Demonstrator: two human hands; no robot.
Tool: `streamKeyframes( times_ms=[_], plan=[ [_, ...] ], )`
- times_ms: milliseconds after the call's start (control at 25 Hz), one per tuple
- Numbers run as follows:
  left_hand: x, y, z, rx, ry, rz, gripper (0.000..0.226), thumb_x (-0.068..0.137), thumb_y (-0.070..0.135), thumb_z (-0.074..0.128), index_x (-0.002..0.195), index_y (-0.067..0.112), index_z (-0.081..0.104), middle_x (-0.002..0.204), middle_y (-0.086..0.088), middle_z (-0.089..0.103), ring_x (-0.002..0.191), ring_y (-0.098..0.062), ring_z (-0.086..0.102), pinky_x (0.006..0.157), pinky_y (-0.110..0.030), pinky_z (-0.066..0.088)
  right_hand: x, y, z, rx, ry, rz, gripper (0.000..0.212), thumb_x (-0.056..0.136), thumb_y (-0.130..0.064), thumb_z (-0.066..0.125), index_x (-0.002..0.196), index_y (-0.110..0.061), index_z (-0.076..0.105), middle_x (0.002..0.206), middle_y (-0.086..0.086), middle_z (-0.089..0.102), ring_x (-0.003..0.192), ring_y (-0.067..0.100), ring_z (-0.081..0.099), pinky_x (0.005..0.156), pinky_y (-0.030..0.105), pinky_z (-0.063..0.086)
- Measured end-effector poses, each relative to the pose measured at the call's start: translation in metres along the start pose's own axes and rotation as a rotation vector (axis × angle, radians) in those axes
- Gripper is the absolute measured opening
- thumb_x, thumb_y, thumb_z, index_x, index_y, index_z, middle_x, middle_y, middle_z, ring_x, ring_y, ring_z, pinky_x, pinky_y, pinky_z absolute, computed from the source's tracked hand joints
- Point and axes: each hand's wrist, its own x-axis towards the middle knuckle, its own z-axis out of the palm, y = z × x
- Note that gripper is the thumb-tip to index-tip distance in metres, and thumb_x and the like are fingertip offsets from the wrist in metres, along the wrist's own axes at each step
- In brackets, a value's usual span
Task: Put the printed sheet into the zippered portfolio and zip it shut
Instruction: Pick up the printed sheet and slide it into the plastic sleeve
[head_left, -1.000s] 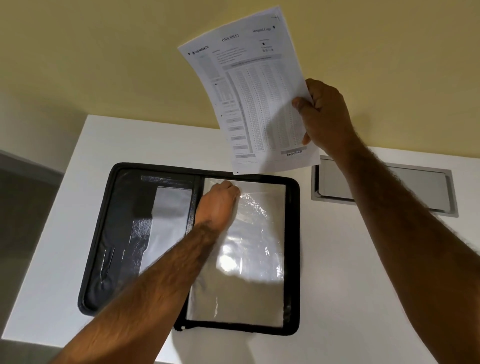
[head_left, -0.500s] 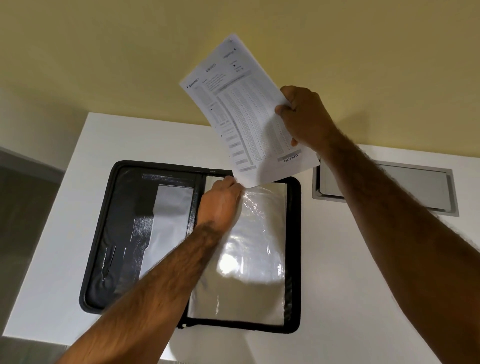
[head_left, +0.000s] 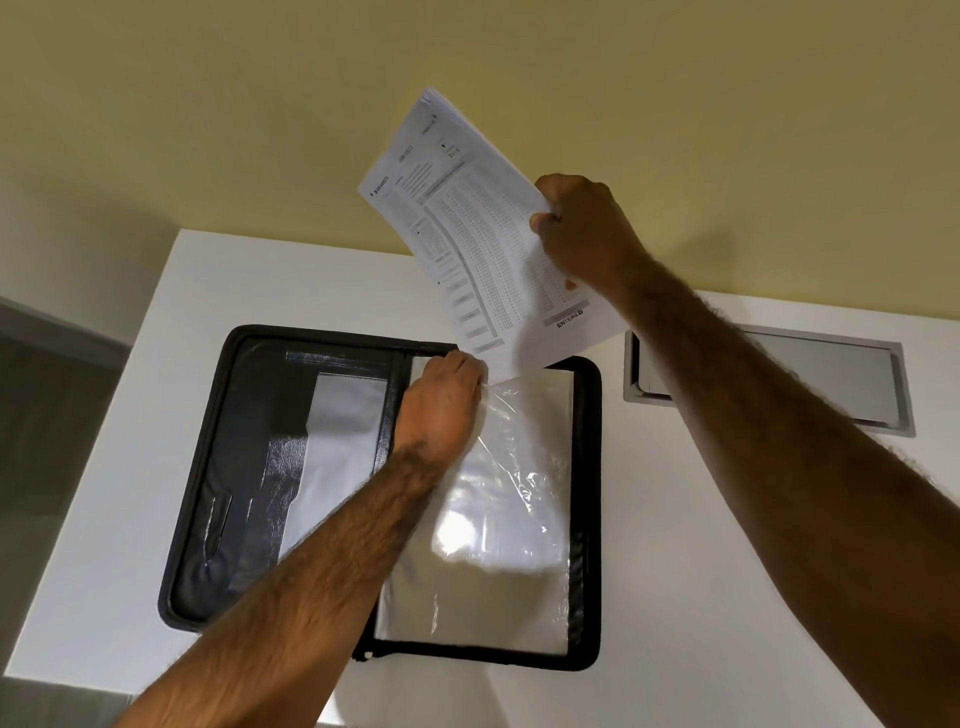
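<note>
While the portfolio (head_left: 208, 467) lies unzipped and flat on the white table (head_left: 727, 571):
Right hand (head_left: 582, 234): fingers curled, gripping the printed sheet (head_left: 483, 244) by its right edge.
Left hand (head_left: 441, 405): curled at the far edge of the clear sleeve (head_left: 509, 493), pinching it.
Sheet: tilted above the portfolio's far edge, low corner at the left fingers.
Right of portfolio: grey hatch (head_left: 831, 384).
Sleeve: fills the portfolio's right half.

Left grip (head_left: 441, 405) low, right grip (head_left: 587, 234) high

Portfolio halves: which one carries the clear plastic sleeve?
The right half, where the left hand grips the clear sleeve at its top edge; the left half shows only dark pockets and a grey panel.
</note>
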Motion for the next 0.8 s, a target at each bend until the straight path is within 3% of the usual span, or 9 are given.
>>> streamKeyframes(
  times_ms=[80, 160, 320, 560, 800],
  plan=[
    [0.004, 0.004, 0.001, -0.013, -0.078, 0.036, 0.01, 0.095, 0.023, 0.054, 0.088, 0.027, 0.059, 0.085, 0.012, 0.061, 0.08, -0.012, 0.055, 0.056, -0.026, 0.044, 0.005, 0.0, 0.004, 0.082, -0.033, 0.049, 0.017, 0.09, -0.009, 0.048, 0.1, -0.004, 0.06, 0.1, 0.01, 0.064, 0.073, 0.029, 0.066, 0.045, 0.041, 0.058],
    [0.008, 0.01, 0.003, -0.052, -0.162, 0.067, 0.014, 0.098, 0.029, 0.049, 0.087, 0.028, 0.058, 0.081, 0.01, 0.06, 0.078, -0.014, 0.055, 0.058, -0.031, 0.048, 0.012, -0.001, 0.012, 0.186, -0.077, 0.117, 0.024, 0.091, -0.009, 0.049, 0.111, -0.007, 0.062, 0.111, 0.006, 0.062, 0.078, 0.022, 0.065, 0.037, 0.029, 0.053],
    [0.01, 0.023, 0.013, -0.13, -0.237, 0.08, 0.021, 0.098, 0.031, 0.048, 0.083, 0.026, 0.062, 0.08, 0.009, 0.061, 0.075, -0.015, 0.056, 0.062, -0.038, 0.056, 0.02, 0.0, 0.029, 0.285, -0.122, 0.2, 0.031, 0.092, -0.008, 0.05, 0.121, -0.011, 0.061, 0.113, 0.007, 0.062, 0.071, 0.019, 0.062, 0.036, 0.021, 0.046],
    [0.006, 0.049, 0.012, -0.06, -0.168, 0.06, 0.024, 0.1, 0.031, 0.047, 0.09, 0.02, 0.066, 0.084, 0.005, 0.06, 0.074, -0.016, 0.056, 0.061, -0.037, 0.057, 0.016, 0.007, 0.044, 0.385, -0.136, 0.253, 0.026, 0.093, -0.005, 0.048, 0.116, -0.007, 0.061, 0.11, 0.006, 0.063, 0.059, 0.017, 0.054, 0.035, 0.019, 0.042],
    [0.001, 0.077, 0.012, -0.072, -0.092, 0.01, 0.023, 0.099, 0.028, 0.048, 0.088, 0.012, 0.061, 0.094, 0.0, 0.054, 0.079, -0.018, 0.056, 0.057, -0.03, 0.052, 0.01, 0.01, 0.057, 0.418, -0.136, 0.308, 0.028, 0.096, -0.006, 0.048, 0.122, -0.007, 0.06, 0.116, 0.009, 0.064, 0.065, 0.021, 0.056, 0.037, 0.021, 0.043]
  ],
)
